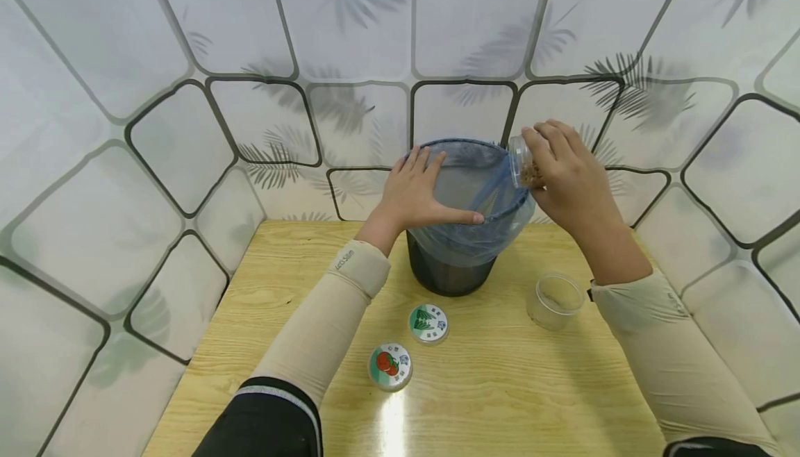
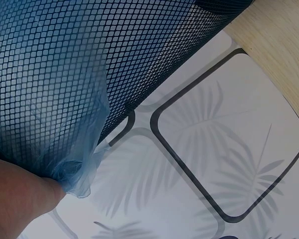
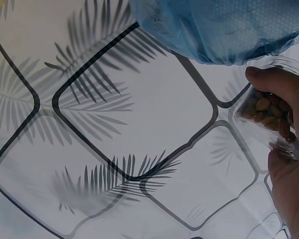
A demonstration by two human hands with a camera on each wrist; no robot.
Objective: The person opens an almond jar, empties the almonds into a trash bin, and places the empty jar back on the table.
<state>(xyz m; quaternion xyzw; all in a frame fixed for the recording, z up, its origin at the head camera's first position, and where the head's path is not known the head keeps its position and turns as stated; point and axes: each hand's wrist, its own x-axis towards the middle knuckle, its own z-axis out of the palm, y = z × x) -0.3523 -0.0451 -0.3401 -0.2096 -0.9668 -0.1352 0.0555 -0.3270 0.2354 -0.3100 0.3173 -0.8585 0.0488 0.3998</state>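
A black mesh bin (image 1: 446, 280), lined with a translucent blue plastic bag (image 1: 456, 242), stands at the table's back. My left hand (image 1: 412, 196) rests on its left rim with fingers spread and nearly straight, thumb along the near edge; in the left wrist view one digit (image 2: 27, 194) touches the bag's folded edge. At the right rim, my right hand (image 1: 571, 179) grips a clear plastic jar (image 1: 516, 160), tipped sideways with its mouth toward the bin. Brown almond-like nuts (image 3: 269, 110) lie inside the jar, between thumb and fingers.
A clear open jar (image 1: 553, 304) with a little residue stands right of the bin. Two round labelled lids lie in front: one with green vegetables, the green-print lid (image 1: 428, 323), and the tomato-print lid (image 1: 390, 367). Patterned fabric walls (image 1: 356, 123) enclose the wooden table (image 1: 500, 387).
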